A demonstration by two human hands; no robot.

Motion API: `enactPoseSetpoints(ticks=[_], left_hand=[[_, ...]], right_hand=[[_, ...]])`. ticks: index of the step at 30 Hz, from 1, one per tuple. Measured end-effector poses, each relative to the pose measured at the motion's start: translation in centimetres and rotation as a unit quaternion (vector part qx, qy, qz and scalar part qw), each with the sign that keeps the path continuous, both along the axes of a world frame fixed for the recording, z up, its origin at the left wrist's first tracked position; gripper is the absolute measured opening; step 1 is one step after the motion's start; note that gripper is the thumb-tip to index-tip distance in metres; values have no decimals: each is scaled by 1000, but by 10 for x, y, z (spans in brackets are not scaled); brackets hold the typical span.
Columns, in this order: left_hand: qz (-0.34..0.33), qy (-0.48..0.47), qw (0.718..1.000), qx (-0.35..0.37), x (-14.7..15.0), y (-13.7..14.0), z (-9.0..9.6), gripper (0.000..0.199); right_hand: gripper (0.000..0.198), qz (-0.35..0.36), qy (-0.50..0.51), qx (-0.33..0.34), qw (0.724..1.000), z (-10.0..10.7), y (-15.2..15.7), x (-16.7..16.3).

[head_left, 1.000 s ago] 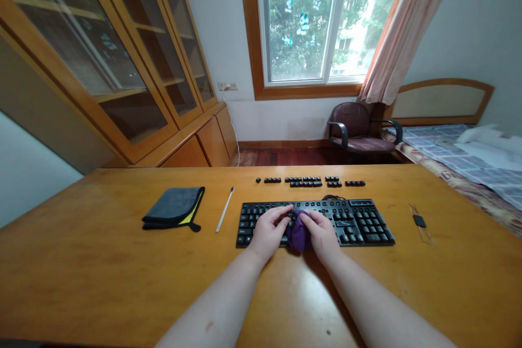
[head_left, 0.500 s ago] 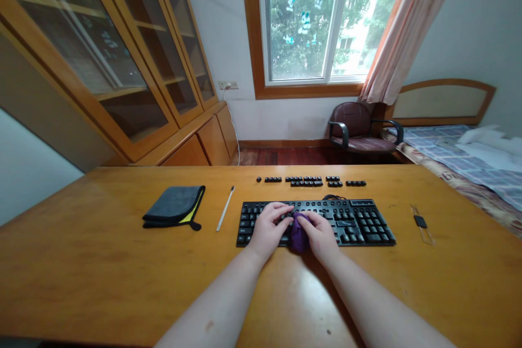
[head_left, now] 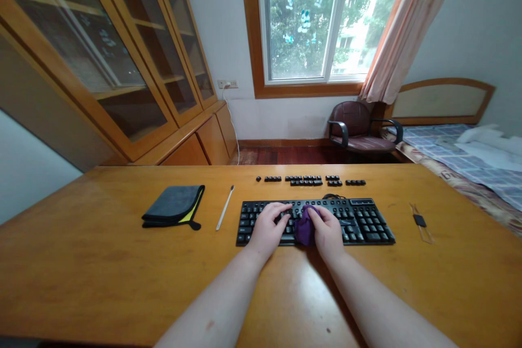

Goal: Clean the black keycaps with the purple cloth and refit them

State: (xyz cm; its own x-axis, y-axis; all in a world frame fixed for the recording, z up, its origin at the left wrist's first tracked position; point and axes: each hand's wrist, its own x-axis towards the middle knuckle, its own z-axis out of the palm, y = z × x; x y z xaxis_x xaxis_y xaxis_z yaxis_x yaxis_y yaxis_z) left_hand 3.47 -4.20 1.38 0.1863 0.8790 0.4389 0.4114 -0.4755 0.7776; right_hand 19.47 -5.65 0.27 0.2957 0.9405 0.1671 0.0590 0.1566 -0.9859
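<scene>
A black keyboard [head_left: 369, 223] lies on the wooden desk in front of me, its top rows showing bare switches without caps. My right hand [head_left: 329, 231] pinches a bunched purple cloth [head_left: 305, 227] over the middle of the keyboard. My left hand [head_left: 267, 228] rests on the keyboard's left half with fingers apart and curved, and no object shows in it. Several loose black keycaps [head_left: 304, 180] stand in short rows behind the keyboard. Part of the keyboard is hidden under both hands and the cloth.
Left of the keyboard lie a white toothbrush-like brush [head_left: 225, 207] and a folded grey cloth [head_left: 173, 205] with yellow lining. A small wire keycap puller [head_left: 420, 221] lies to the right. Beyond the desk [head_left: 122, 283] stand a chair [head_left: 359, 128] and a bed.
My right hand has moved slightly right and forward with the purple cloth, away from my left hand. The left hand stays on the keyboard, almost unmoved.
</scene>
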Motion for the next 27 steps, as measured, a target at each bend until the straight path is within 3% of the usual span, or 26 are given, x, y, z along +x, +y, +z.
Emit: enactPoseSetpoints(ticks=[8, 12, 17, 27], left_hand=[[54, 113, 991, 36, -9, 8, -3, 26], [79, 156, 984, 32, -9, 20, 7, 26], [15, 251, 967, 40, -2, 37, 22, 24], [16, 288, 957, 14, -11, 41, -7, 24]], right_hand=[[29, -7, 20, -3, 1000, -4, 4, 2], [27, -6, 14, -10, 1000, -2, 3, 2], [28, -5, 15, -12, 1000, 0, 3, 1], [29, -13, 18, -12, 1000, 0, 3, 1]])
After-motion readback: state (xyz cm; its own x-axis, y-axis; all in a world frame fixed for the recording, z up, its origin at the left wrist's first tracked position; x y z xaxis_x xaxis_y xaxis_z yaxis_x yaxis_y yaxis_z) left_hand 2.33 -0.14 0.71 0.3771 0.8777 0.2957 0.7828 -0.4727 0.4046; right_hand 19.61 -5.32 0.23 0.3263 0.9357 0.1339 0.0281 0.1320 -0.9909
